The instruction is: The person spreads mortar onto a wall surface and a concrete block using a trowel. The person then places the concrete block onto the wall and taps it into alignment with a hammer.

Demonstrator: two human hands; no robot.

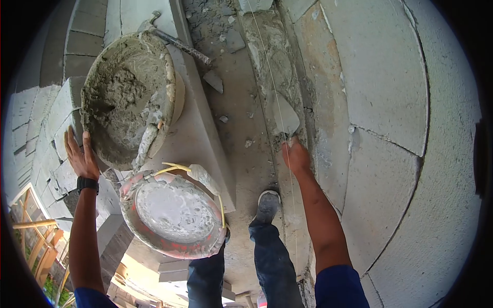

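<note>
My right hand (296,155) is closed around the handle end of a trowel (286,119). The trowel's pale blade lies over a strip of wet mortar (275,64) beside the block wall. My left hand (82,158) is open, fingers spread, against the lower left side of a large mortar bucket (128,100); whether it presses on the bucket or the blocks behind I cannot tell. Grey, lumpy mortar fills much of that bucket. Just below it stands a smaller reddish bucket (218,233) with whitish-grey liquid and a yellow handle.
A taut string (280,110) runs lengthwise over the mortar strip. A hammer (182,47) lies by the big bucket's rim on a long pale block (208,149). Broken chips (213,81) litter the floor. Large wall blocks (380,77) rise on the right; my shoe (267,207) is below.
</note>
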